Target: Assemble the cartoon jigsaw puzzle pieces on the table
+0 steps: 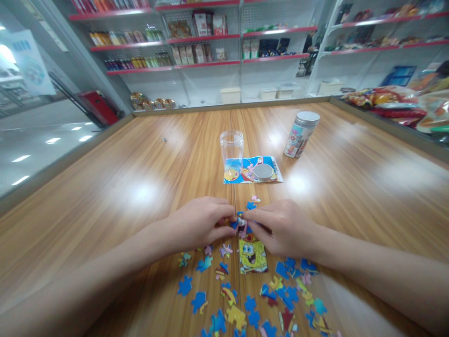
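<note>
Straight ahead, a partly joined jigsaw puzzle [251, 256] with a yellow cartoon face lies on the table. At its top edge is a blue and pink puzzle piece [241, 228]. My left hand [205, 220] is closed, thumb and fingers pinching at the left side of this piece. From the other side my right hand [282, 224] is closed too, its thumb and index fingertips pressing on the piece. My fingers partly cover where it meets the joined part. Several loose puzzle pieces [235, 317] lie scattered nearer to me, and a blue loose piece [251, 205] lies just beyond my fingertips.
Beyond my hands, a clear plastic jar [232, 146] and a round silver lid [263, 172] rest on a printed picture sheet [247, 178]. A closed printed canister [300, 135] stands farther right on the wooden table [175, 164]. Stocked shelves [206, 63] line the back.
</note>
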A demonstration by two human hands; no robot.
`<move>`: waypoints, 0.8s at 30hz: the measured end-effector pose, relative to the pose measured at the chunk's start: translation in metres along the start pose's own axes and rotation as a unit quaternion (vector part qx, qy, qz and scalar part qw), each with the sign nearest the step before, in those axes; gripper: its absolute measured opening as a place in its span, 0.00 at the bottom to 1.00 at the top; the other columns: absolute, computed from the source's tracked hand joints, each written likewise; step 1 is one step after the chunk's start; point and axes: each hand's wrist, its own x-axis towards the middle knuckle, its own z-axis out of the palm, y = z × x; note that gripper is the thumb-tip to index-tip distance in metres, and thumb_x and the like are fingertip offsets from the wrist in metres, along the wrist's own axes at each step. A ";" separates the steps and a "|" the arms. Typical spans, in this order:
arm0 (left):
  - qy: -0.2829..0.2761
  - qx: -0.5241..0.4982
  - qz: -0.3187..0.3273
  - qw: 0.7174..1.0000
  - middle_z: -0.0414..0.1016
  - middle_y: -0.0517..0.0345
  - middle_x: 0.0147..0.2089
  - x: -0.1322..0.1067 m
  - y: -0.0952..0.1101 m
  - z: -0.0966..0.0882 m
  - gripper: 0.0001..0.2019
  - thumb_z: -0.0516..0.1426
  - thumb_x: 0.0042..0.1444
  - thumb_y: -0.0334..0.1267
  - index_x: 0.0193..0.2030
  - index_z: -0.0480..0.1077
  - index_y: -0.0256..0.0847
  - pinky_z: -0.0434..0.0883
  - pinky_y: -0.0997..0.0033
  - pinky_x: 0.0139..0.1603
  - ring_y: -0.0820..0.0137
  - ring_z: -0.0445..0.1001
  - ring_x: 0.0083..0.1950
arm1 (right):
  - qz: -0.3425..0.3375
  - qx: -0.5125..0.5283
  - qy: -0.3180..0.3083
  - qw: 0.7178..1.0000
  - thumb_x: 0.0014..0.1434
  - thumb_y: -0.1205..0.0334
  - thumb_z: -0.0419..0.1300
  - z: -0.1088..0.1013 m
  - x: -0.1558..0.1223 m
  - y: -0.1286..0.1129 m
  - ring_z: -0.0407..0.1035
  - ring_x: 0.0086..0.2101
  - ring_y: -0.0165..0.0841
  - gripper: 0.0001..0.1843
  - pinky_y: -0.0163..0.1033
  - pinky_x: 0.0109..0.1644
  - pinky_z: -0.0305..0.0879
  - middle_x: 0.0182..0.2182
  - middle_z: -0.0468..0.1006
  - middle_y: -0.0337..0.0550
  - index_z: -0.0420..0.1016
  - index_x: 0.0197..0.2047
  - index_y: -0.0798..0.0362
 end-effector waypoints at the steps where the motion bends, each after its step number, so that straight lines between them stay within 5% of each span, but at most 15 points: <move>1: 0.002 0.000 0.004 1.000 0.75 0.56 0.37 0.000 0.000 0.000 0.10 0.59 0.64 0.42 0.39 0.74 0.38 0.67 0.74 0.35 0.72 0.73 0.36 | 0.002 0.000 0.018 1.000 0.65 0.65 0.53 0.000 0.000 0.000 0.71 0.27 0.29 0.11 0.37 0.30 0.54 0.28 0.79 0.41 0.77 0.41 0.54; 7: -0.010 0.050 0.015 0.999 0.75 0.58 0.34 -0.001 0.004 -0.003 0.09 0.58 0.64 0.41 0.37 0.74 0.39 0.63 0.73 0.32 0.72 0.72 0.33 | -0.002 -0.008 0.014 1.000 0.61 0.68 0.54 -0.002 0.000 0.002 0.71 0.25 0.30 0.11 0.37 0.28 0.54 0.25 0.78 0.40 0.79 0.40 0.54; 11: -0.001 0.041 0.029 0.999 0.78 0.56 0.39 -0.002 0.000 -0.006 0.16 0.64 0.59 0.49 0.47 0.75 0.40 0.65 0.72 0.34 0.69 0.75 0.37 | -0.013 -0.001 0.051 0.999 0.61 0.68 0.55 -0.001 0.000 0.002 0.71 0.25 0.29 0.12 0.36 0.28 0.54 0.26 0.78 0.39 0.79 0.41 0.53; 14: 0.034 0.012 0.084 0.996 0.77 0.56 0.40 -0.002 -0.007 -0.005 0.22 0.63 0.59 0.51 0.55 0.73 0.41 0.66 0.73 0.33 0.71 0.74 0.35 | -0.024 0.002 0.014 1.000 0.60 0.69 0.54 0.000 -0.001 0.003 0.70 0.24 0.29 0.11 0.36 0.28 0.55 0.24 0.76 0.39 0.79 0.39 0.54; 19: 0.038 0.005 0.203 0.978 0.76 0.55 0.35 -0.001 -0.018 0.005 0.12 0.56 0.67 0.41 0.50 0.78 0.42 0.64 0.74 0.30 0.75 0.71 0.31 | -0.030 0.022 0.047 0.998 0.59 0.70 0.56 0.000 -0.003 0.002 0.72 0.25 0.29 0.12 0.35 0.27 0.57 0.26 0.79 0.39 0.80 0.42 0.54; 22: 0.182 -0.022 0.194 0.964 0.74 0.57 0.31 0.000 -0.031 0.009 0.12 0.57 0.65 0.35 0.52 0.77 0.39 0.62 0.75 0.27 0.77 0.67 0.27 | -0.023 0.026 0.083 0.996 0.59 0.71 0.56 -0.001 -0.003 0.003 0.74 0.25 0.29 0.13 0.35 0.28 0.58 0.27 0.80 0.39 0.80 0.43 0.54; 24: 0.344 -0.048 0.087 0.934 0.71 0.60 0.27 0.000 -0.047 0.010 0.11 0.57 0.64 0.34 0.49 0.77 0.37 0.59 0.76 0.25 0.78 0.62 0.24 | -0.014 0.019 0.097 0.995 0.59 0.70 0.56 -0.002 -0.003 0.005 0.73 0.25 0.28 0.12 0.35 0.28 0.57 0.26 0.80 0.39 0.80 0.43 0.54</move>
